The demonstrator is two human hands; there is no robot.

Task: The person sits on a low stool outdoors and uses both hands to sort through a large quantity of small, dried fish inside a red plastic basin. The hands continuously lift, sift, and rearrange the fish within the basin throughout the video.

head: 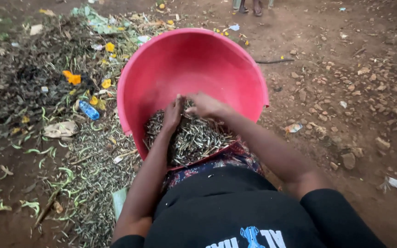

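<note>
A big pink plastic basin (194, 59) is tilted toward me on my lap, its near rim against my patterned skirt. A heap of small dried silvery fish (194, 140) lies in its lower part. My left hand (173, 112) rests on top of the heap with its fingers bent into the fish. My right hand (205, 104) is just beside it, palm down, fingers curled over the far side of the heap. The two hands nearly touch. Whether either hand has fish pinched in its fingers is hidden.
Bare reddish ground with stones (345, 92) lies to the right. On the left is a litter pile (47, 82) of green stalks, yellow scraps, paper and a blue plastic bottle (88, 110). Another person's feet (249, 7) stand at the top edge.
</note>
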